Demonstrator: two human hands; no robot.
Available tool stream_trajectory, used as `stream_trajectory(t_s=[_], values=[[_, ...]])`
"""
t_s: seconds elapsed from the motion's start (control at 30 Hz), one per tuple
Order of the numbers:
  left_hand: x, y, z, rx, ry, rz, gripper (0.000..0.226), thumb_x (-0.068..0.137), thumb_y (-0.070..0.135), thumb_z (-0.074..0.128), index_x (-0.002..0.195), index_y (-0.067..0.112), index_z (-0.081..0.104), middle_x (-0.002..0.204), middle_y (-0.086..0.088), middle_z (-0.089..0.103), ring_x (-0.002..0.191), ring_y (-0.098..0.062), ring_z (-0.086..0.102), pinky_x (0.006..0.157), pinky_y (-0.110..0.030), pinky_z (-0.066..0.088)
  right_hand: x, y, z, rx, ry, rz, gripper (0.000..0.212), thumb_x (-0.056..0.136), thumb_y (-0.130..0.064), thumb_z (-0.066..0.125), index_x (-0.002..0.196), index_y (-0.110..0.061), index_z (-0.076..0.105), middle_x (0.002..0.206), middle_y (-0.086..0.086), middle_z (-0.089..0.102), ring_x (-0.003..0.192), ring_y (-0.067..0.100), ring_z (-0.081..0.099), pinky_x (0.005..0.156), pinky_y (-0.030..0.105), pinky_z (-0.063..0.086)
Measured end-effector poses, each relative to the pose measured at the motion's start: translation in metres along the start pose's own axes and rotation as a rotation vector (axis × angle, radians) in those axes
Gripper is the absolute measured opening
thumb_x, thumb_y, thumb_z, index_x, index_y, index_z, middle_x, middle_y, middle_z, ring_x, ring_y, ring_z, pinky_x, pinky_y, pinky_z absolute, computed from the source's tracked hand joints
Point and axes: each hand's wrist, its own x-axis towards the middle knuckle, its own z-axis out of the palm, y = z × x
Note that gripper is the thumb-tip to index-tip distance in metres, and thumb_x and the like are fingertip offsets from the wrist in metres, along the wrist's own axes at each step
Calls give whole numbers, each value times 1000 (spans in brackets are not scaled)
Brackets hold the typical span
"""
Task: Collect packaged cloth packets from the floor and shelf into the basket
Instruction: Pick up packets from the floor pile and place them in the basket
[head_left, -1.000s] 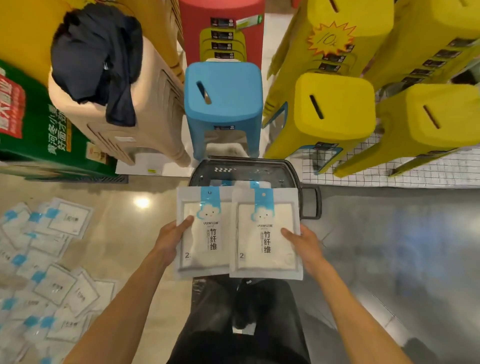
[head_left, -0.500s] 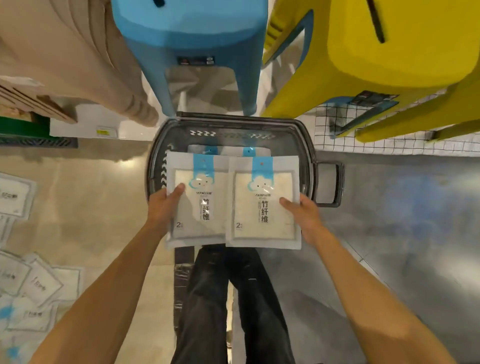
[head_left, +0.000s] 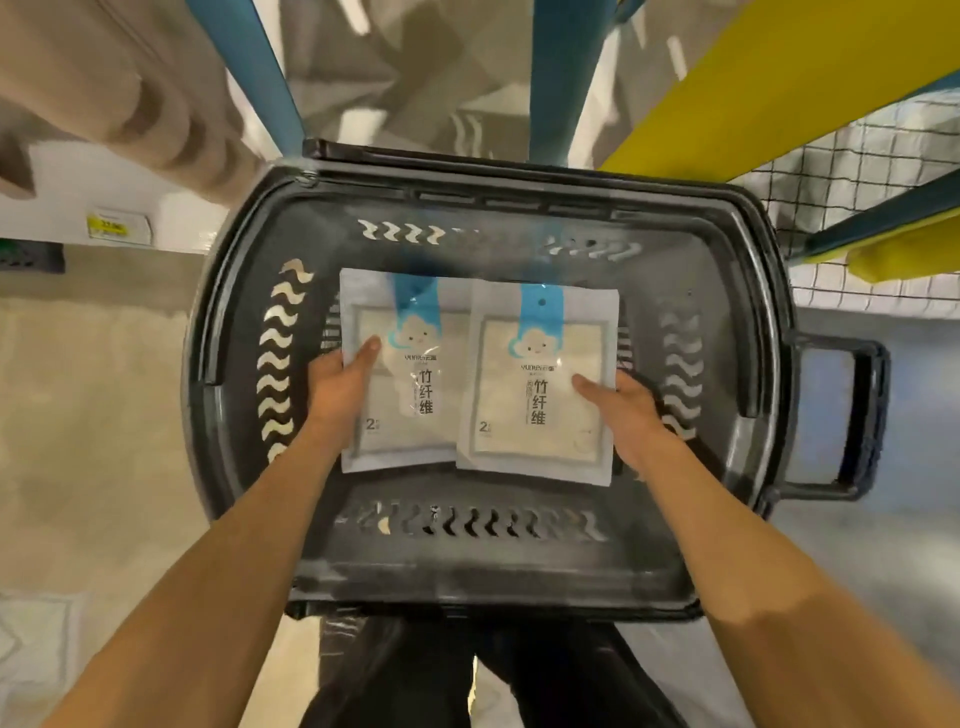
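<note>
Left hand (head_left: 336, 385) and right hand (head_left: 629, 411) grips hold 2 white, blue-tabbed packets (head_left: 537, 400), apparently inside basket (head_left: 467, 571).

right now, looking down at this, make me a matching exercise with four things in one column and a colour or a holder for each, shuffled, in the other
Column one:
1. left packet
2. right packet
3. basket
4. stool leg

Column two:
A. blue
B. held by the right hand
C. black
D. held by the left hand

Pairs: 1-D, 2-B, 3-C, 4-A
</note>
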Motion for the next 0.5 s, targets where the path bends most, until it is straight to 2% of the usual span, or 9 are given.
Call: stream_trajectory(t_s=[0.07,0.17,0.23,0.33,0.43,0.5], values=[[23,-11,9,36,18,-1,37,88,47,73,103,13,70,102,-8,72,95,-27,70,94,-48,55,24,5,6,-21,24,2,26,89,-13,73,113,-9,67,111,8,73,90,19,71,68,29,59],[38,-16,21,129,75,-15,67,85,59,69,129,9,63,127,-13,65,117,-34,62,105,-51,47,53,11,11,-69,96,-33,28,86,-15,77,112,-12,67,110,9,72,96,26,70,84,42,59],[42,-13,27,251,102,18,66,90,57,65,136,10,58,135,-13,61,123,-35,57,103,-48,47,66,15,10,-121,152,-66,30,85,-15,78,114,-10,69,109,10,72,98,29,69,88,46,58],[50,-15,28,335,96,60,57,95,48,63,136,10,56,136,-13,57,123,-34,56,90,-37,45,72,22,12,-155,220,-88,27,85,-17,78,109,-10,69,104,8,72,94,27,69,84,40,57],[56,-20,24,338,79,28,63,96,47,63,143,7,48,144,-14,49,127,-35,52,96,-40,43,76,27,16,-210,292,-112,24,84,-19,78,105,-10,69,104,9,71,92,26,67,79,33,53],[61,-21,24,359,79,41,62,95,48,62,139,6,49,138,-13,51,125,-36,53,95,-41,44,78,31,17,-227,320,-123,21,85,-20,76,103,-10,68,105,9,70,91,24,65,76,29,49]])
